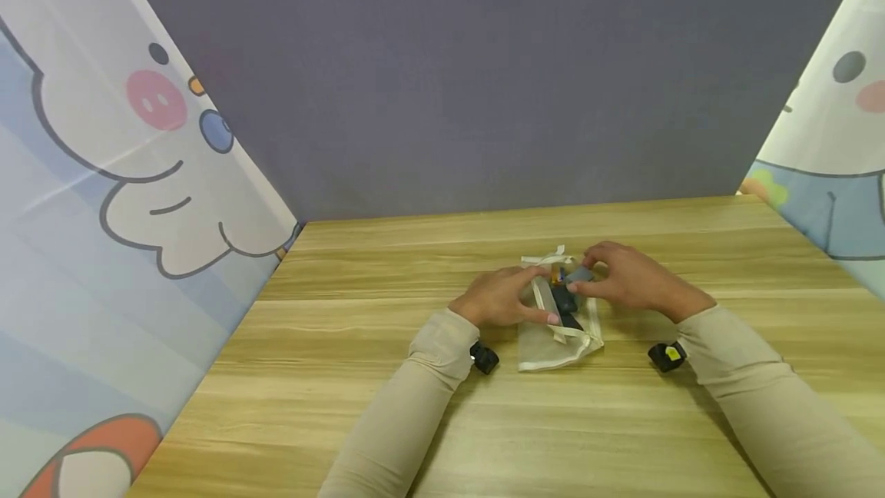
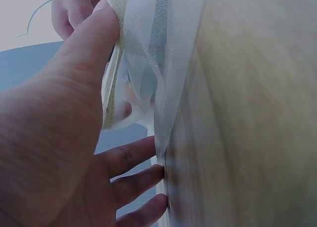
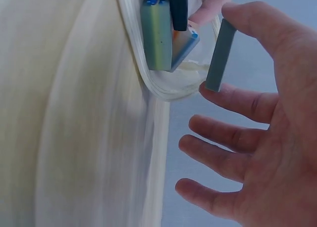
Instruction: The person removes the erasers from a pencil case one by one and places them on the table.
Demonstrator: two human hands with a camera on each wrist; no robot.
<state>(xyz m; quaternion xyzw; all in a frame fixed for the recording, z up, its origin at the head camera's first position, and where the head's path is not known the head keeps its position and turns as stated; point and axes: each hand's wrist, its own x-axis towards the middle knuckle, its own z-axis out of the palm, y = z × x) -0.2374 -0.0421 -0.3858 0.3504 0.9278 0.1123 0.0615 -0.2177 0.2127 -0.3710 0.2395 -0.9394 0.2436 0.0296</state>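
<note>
A white mesh bag point(image 1: 546, 353) with pale trim lies on the table, its mouth spread. Across the mouth, my left hand point(image 1: 503, 297) holds the bag; in the left wrist view the thumb lies along the trimmed edge of the mesh point(image 2: 179, 64) and three fingers extend below. Between thumb and index finger my right hand point(image 1: 622, 279) pinches a thin grey rectangular block point(image 3: 221, 56) at the bag's far right side. Its other fingers are spread. Inside the bag sit dark pieces point(image 1: 565, 300), an orange piece point(image 1: 557, 277) and a pale green block point(image 3: 157, 39).
The wood-grain table point(image 1: 332, 313) reaches back to a grey panel point(image 1: 484, 83). Cartoon-printed sheets point(image 1: 90, 198) hang on both sides. Each wrist wears a small black camera point(image 1: 485, 358).
</note>
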